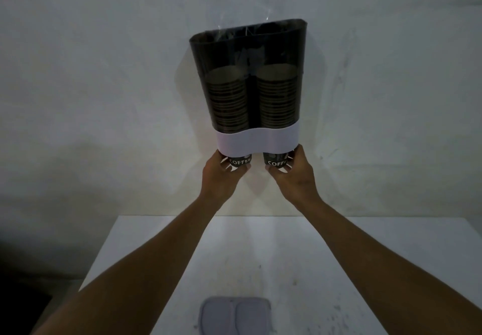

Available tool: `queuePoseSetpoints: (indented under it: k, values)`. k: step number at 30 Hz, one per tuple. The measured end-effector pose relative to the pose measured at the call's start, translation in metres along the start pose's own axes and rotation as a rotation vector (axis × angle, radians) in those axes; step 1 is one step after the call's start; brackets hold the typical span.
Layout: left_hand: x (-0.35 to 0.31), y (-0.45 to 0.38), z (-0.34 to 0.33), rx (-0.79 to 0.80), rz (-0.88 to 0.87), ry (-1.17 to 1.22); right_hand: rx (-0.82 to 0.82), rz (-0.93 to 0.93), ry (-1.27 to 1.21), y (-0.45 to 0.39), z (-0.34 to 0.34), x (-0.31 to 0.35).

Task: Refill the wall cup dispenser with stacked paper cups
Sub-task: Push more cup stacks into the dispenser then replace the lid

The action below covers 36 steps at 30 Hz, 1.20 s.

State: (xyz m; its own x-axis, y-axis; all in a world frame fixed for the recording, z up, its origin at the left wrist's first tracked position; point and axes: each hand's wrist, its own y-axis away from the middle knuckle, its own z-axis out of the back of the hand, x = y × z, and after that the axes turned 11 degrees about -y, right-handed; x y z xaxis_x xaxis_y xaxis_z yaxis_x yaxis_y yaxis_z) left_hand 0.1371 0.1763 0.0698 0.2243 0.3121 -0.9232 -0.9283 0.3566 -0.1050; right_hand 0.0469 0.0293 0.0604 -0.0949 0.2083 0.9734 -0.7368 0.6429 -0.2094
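Observation:
A twin-tube wall cup dispenser hangs on the wall, dark see-through above a white base band. Two stacks of paper cups fill its lower half, the left stack and the right stack. A dark cup marked COFFEE pokes out below each tube: the left cup and the right cup. My left hand wraps its fingers around the left cup. My right hand grips the right cup the same way. The dispenser's top is open, without a lid.
A white table stands against the wall below the dispenser. A grey double-lobed lid lies flat on the table near its front edge, between my forearms. Dark floor shows at the left.

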Motion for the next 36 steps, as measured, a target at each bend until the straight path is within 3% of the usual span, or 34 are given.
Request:
queuePoseSetpoints:
  k: [11,36]
  values:
    - [0.005,0.002,-0.003,-0.070,-0.038,-0.112,-0.034,0.120,0.039,0.003,0.000,-0.009]
    - [0.005,-0.002,-0.003,-0.081,-0.040,-0.196,-0.043,0.098,0.036,0.002,-0.003,-0.011]
